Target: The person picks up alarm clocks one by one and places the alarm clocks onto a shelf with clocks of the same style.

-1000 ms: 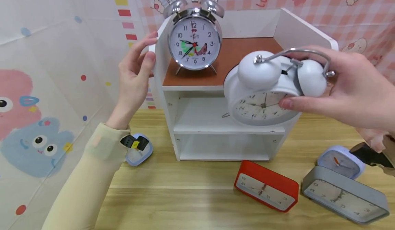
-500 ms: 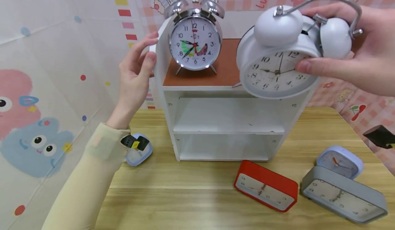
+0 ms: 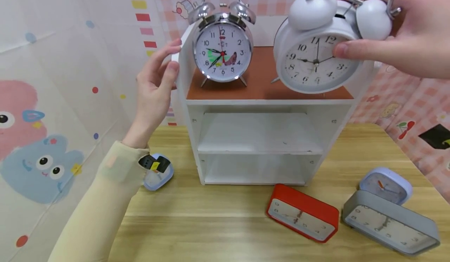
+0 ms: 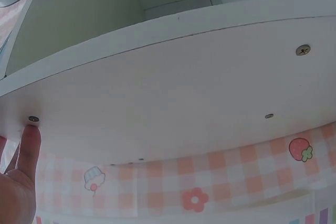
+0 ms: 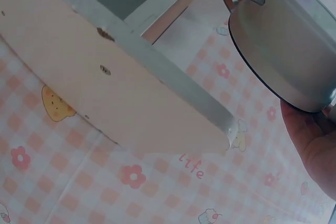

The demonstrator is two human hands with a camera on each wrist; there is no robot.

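In the head view, my right hand [image 3: 415,35] grips a white twin-bell alarm clock [image 3: 316,68] from its right side, thumb over the dial's edge. The clock is tilted and in front of the brown top surface of a small white shelf unit [image 3: 261,151]; whether its feet touch is unclear. A silver twin-bell alarm clock [image 3: 223,52] stands upright on the left of that surface. My left hand [image 3: 152,80] rests against the unit's left side panel, and a fingertip [image 4: 30,140] touches the panel's outer face in the left wrist view. The right wrist view shows the white clock's back rim [image 5: 289,45] and one foot.
A red clock [image 3: 304,213], a grey clock [image 3: 391,223] and a light purple clock [image 3: 386,185] lie on the wooden table [image 3: 207,230] at the right. A blue clock [image 3: 159,174] sits at the left, partly behind my wrist. Patterned cloth [image 3: 404,109] hangs around.
My right hand has raised the white clock from in front of the lower shelves to the top surface's level, and its dial faces more forward. My left hand keeps its place.
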